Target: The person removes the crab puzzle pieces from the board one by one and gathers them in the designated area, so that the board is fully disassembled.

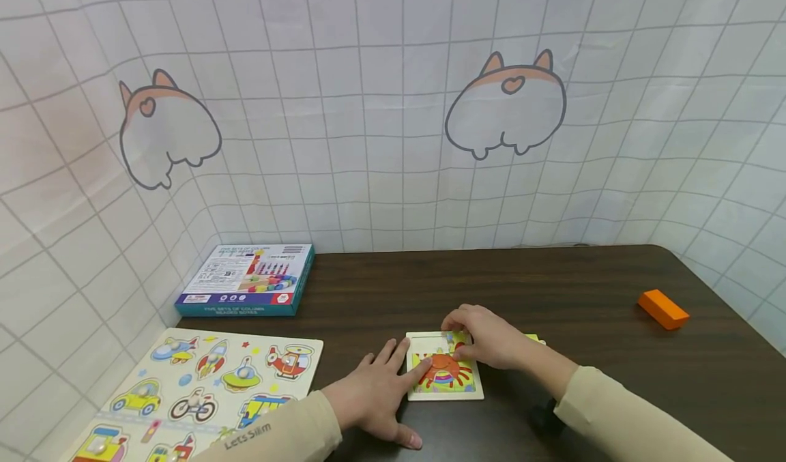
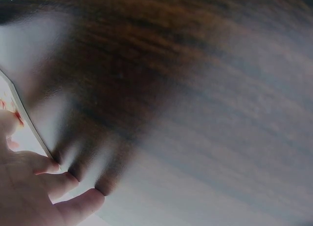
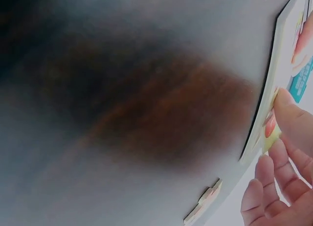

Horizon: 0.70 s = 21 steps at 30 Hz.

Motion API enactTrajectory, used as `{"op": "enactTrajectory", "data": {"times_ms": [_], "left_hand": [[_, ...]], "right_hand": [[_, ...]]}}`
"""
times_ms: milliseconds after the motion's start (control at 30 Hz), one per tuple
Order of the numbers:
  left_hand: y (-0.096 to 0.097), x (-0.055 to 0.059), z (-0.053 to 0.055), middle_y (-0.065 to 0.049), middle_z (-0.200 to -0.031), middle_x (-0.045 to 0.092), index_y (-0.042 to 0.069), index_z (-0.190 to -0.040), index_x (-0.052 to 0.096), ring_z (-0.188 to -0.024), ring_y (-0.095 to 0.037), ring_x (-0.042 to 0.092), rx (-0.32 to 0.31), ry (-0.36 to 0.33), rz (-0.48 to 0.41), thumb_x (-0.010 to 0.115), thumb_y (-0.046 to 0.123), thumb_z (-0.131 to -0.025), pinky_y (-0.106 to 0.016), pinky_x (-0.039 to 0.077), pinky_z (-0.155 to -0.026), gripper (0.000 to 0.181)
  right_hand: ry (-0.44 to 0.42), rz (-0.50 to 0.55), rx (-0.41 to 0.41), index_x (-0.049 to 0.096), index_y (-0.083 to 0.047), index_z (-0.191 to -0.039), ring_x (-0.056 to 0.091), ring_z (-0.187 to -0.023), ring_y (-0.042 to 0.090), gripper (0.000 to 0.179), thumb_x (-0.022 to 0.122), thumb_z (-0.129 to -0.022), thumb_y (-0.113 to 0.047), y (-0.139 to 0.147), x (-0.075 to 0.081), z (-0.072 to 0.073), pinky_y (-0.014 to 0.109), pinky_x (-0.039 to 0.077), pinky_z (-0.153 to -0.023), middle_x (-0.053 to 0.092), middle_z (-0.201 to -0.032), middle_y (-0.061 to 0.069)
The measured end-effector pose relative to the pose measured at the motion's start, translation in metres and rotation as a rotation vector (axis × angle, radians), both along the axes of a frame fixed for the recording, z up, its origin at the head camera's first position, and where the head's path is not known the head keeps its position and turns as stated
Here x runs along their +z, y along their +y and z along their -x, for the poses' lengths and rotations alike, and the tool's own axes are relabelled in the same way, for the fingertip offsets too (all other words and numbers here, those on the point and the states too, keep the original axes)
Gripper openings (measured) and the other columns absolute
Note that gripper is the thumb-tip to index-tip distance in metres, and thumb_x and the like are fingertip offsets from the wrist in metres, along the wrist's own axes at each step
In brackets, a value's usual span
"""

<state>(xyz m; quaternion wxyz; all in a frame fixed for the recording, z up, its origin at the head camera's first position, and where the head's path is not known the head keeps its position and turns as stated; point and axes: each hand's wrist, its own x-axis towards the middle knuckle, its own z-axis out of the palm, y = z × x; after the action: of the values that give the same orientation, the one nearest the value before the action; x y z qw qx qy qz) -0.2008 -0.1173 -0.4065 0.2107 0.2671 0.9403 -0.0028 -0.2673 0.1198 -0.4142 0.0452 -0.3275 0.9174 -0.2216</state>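
Note:
A small crab jigsaw board [image 1: 417, 343] with a pale frame lies on the dark table between both hands. My left hand [image 1: 376, 392] rests at its left side, fingers spread; one fingertip touches the orange crab picture and the other fingers lie along the frame edge and table. My right hand [image 1: 491, 340] reaches over the board's upper right part. Between its thumb and fingers it pinches a colourful puzzle piece [image 3: 270, 129], tilted over the frame in the right wrist view. Another puzzle piece [image 3: 203, 202] lies on the table right of the board, partly behind the right forearm in the head view.
On the left lies a large vehicle peg puzzle [image 1: 233, 373], partly under the left sleeve. A flat boxed set [image 1: 245, 278] stands behind it by the curtain. An orange block [image 1: 663, 308] sits at the far right.

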Motion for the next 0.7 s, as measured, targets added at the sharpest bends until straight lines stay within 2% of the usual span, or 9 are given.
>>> {"op": "enactTrajectory", "data": {"times_ms": [167,200,400,433,533,700], "left_hand": [[0.000,-0.001,0.001,-0.010,-0.173,0.013,0.043,-0.162,0.021,-0.158,-0.035,0.018,0.003,-0.001,0.001,0.071,0.076,-0.077,-0.059,0.033,-0.118,0.105],[-0.002,-0.007,0.004,-0.011,-0.173,0.013,0.044,-0.162,0.020,-0.158,-0.036,0.017,-0.002,0.001,-0.013,0.070,0.079,-0.076,-0.060,0.032,-0.118,0.106],[-0.001,-0.006,0.003,-0.012,-0.172,0.014,0.043,-0.162,0.021,-0.158,-0.036,0.018,-0.002,0.014,-0.014,0.070,0.079,-0.075,-0.060,0.033,-0.118,0.106],[0.001,0.000,0.000,-0.011,-0.172,0.015,0.042,-0.162,0.022,-0.158,-0.035,0.019,0.004,0.014,0.000,0.071,0.077,-0.076,-0.059,0.033,-0.118,0.105],[0.001,0.000,0.000,-0.012,-0.172,0.015,0.042,-0.162,0.022,-0.158,-0.036,0.020,0.004,0.015,-0.003,0.071,0.077,-0.076,-0.059,0.033,-0.118,0.104],[0.001,0.000,-0.001,-0.012,-0.172,0.015,0.042,-0.162,0.022,-0.158,-0.036,0.020,0.004,0.016,-0.006,0.072,0.076,-0.076,-0.059,0.033,-0.118,0.105]], "right_hand": [[-0.004,0.007,-0.023,0.075,-0.014,-0.111,0.058,-0.096,0.016,0.029,0.085,-0.084,-0.017,0.000,-0.001,0.001,0.040,0.052,-0.087,0.067,-0.105,-0.002],[-0.016,0.019,-0.021,0.074,-0.015,-0.111,0.058,-0.095,0.016,0.028,0.084,-0.084,-0.016,0.001,-0.001,0.001,0.039,0.052,-0.086,0.068,-0.105,-0.002],[-0.101,0.139,0.006,0.076,-0.014,-0.111,0.055,-0.079,0.008,0.020,0.073,-0.093,-0.007,0.007,0.000,0.004,0.024,0.050,-0.071,0.072,-0.101,-0.003],[-0.105,0.154,0.010,0.076,-0.013,-0.111,0.055,-0.078,0.007,0.019,0.072,-0.093,-0.006,0.008,0.000,0.005,0.023,0.049,-0.071,0.072,-0.100,-0.003],[-0.116,0.191,0.010,0.075,-0.011,-0.111,0.055,-0.079,0.007,0.018,0.070,-0.095,-0.006,0.013,0.001,0.005,0.023,0.050,-0.072,0.072,-0.096,-0.003],[-0.148,0.248,-0.060,0.073,-0.008,-0.107,0.057,-0.077,0.009,0.012,0.069,-0.096,-0.009,0.028,0.007,0.005,0.024,0.051,-0.068,0.069,-0.091,-0.002]]}}
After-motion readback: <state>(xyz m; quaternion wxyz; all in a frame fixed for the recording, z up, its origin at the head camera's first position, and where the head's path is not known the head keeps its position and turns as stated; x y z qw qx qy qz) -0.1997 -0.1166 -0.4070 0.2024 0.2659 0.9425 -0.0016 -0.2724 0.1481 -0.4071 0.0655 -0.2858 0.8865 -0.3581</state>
